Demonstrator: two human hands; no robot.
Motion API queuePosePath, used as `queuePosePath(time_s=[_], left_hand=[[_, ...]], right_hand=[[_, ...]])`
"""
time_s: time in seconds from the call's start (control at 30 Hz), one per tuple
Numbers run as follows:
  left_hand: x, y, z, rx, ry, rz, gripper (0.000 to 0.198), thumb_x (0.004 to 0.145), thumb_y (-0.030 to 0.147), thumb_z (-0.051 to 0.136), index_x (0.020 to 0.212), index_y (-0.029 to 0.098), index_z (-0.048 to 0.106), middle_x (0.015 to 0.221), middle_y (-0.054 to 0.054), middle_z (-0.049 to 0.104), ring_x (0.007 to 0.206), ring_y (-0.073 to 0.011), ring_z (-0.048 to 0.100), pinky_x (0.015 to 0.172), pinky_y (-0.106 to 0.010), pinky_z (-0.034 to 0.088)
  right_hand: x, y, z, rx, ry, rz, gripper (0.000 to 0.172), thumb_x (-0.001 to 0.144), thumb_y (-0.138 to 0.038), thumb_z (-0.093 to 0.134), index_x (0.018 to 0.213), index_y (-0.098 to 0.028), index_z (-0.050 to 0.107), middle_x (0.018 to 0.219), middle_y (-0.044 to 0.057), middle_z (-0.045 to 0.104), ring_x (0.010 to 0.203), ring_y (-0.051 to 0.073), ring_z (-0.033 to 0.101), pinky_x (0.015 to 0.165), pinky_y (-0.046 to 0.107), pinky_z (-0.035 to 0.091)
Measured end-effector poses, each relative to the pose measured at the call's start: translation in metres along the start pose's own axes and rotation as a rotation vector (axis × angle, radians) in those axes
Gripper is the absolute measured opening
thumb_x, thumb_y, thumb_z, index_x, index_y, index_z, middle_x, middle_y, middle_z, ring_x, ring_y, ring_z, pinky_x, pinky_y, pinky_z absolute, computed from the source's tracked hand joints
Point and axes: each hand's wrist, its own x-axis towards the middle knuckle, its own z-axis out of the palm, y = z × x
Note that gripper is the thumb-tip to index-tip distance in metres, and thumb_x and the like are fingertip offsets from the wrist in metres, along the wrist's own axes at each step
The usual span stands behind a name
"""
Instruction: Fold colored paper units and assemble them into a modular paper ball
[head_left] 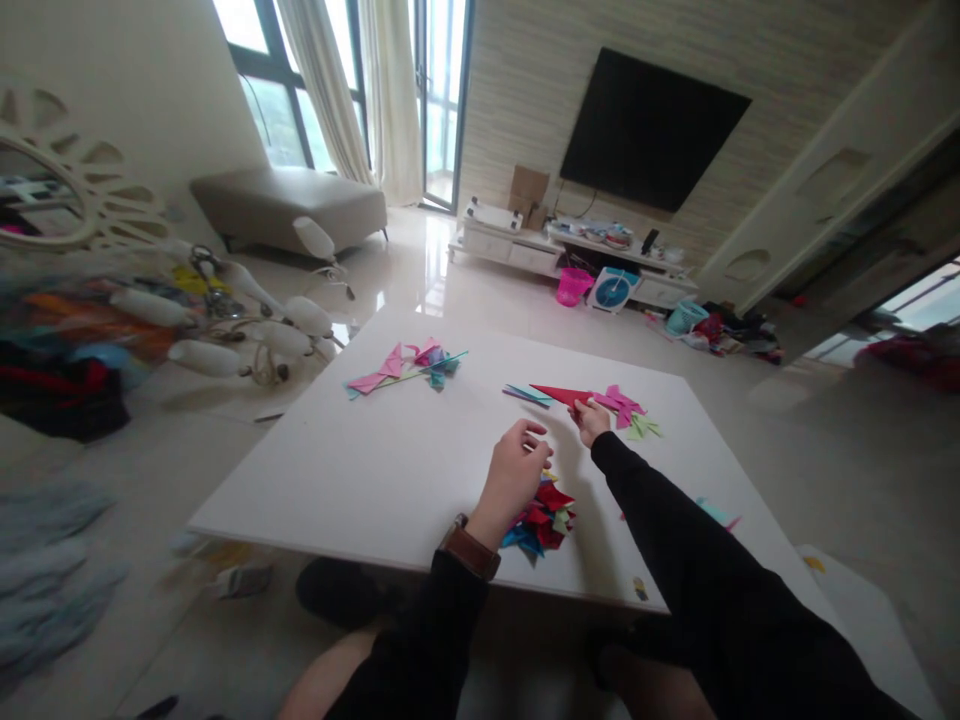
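Observation:
My right hand (591,420) pinches a long, pointed red folded paper (559,394) over the white table (360,470). Its tip points left, above some thin blue and purple paper strips (525,396). My left hand (519,462), with a brown watch strap at the wrist, hovers left of it with fingers curled and apart, holding nothing visible. Beneath and beside that hand is a pile of red, blue and yellow folded paper (551,520), partly hidden. Pink and green folded papers (621,405) lie just beyond my right hand.
Pink and teal folded papers with a thin green stick (390,372) lie at the table's far left. More paper pieces (716,513) are beside my right sleeve. A lamp with several white shades (277,335) stands beyond the left edge.

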Motion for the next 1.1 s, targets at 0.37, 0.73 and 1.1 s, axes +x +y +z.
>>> queuePosePath(time_s=[0.37,0.73,1.1], left_hand=[[0.006,0.005,-0.009,0.028,0.033,-0.036,0.021,0.080,0.013,0.054,0.099,0.018,0.062,0.078,-0.003,0.068,0.067,-0.0157,0.068,0.063,-0.025,0.049],[0.004,0.007,0.003,-0.008,0.022,-0.048,0.021,0.078,0.012,0.056,0.096,0.019,0.064,0.079,-0.002,0.068,0.070,-0.0153,0.066,0.066,-0.026,0.050],[0.000,0.015,-0.010,-0.100,0.118,0.041,0.018,0.079,0.011,0.055,0.092,0.019,0.064,0.076,-0.002,0.067,0.068,-0.0143,0.064,0.065,-0.025,0.051]], right_hand=[[0.051,0.041,0.041,-0.625,0.066,-0.139,0.029,0.073,-0.026,0.079,0.079,-0.022,0.051,0.076,0.006,0.066,0.077,0.022,0.065,0.074,0.035,0.056],[0.027,0.042,0.043,-1.315,-0.393,-0.559,0.025,0.090,-0.028,0.053,0.104,-0.019,0.072,0.116,0.011,0.069,0.112,0.025,0.057,0.099,0.035,0.039],[0.002,0.010,0.125,-1.545,-0.586,-0.772,0.025,0.092,-0.023,0.053,0.108,-0.016,0.072,0.120,0.016,0.066,0.116,0.030,0.057,0.100,0.045,0.042]])
